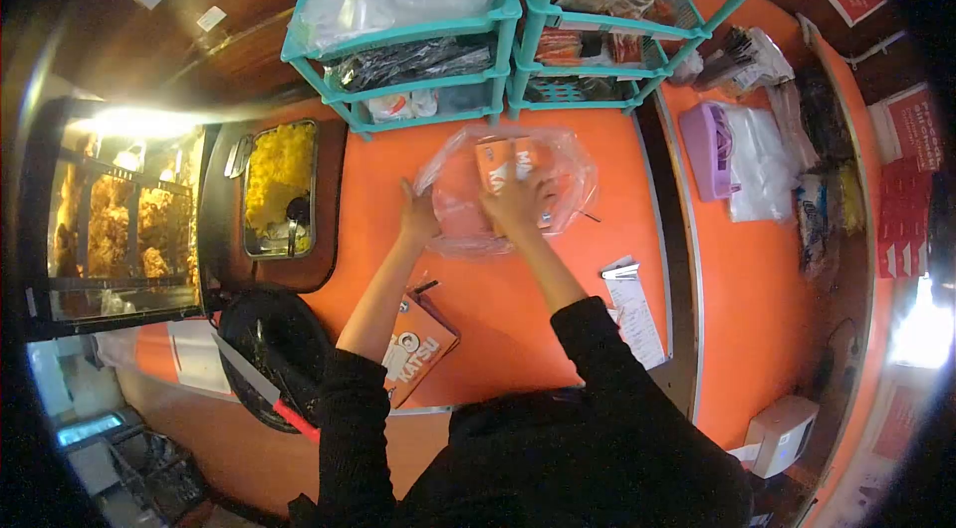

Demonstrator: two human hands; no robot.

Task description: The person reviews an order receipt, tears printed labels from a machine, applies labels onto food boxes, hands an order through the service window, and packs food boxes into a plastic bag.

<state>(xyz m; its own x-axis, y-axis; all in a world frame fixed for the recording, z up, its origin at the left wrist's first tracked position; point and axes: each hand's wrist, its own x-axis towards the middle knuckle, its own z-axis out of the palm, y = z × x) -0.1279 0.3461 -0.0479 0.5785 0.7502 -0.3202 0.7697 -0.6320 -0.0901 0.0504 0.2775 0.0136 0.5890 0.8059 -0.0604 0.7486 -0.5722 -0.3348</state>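
Note:
A clear plastic bag (458, 221) lies spread on the orange counter in front of me. Inside its outline rests an orange food box (506, 155) with white lettering. My right hand (516, 203) is over the near part of this box, thumb and fingers on either side of it. At the bag's left edge, my left hand (419, 213) grips the plastic with its fingers; the exact hold is partly blurred. Orange packaging marked KATSU (420, 349) lies near the counter's front edge, below my left forearm, with a dark pen-like item (425, 286) beside it.
Teal shelf racks (418, 95) with bags stand behind. At left are a tray of yellow food (281, 164), a lit food warmer (124, 219) and a red-handled knife (261, 384) across a black round pan (261, 314). A stapler (619, 271) and receipt (639, 319) lie right.

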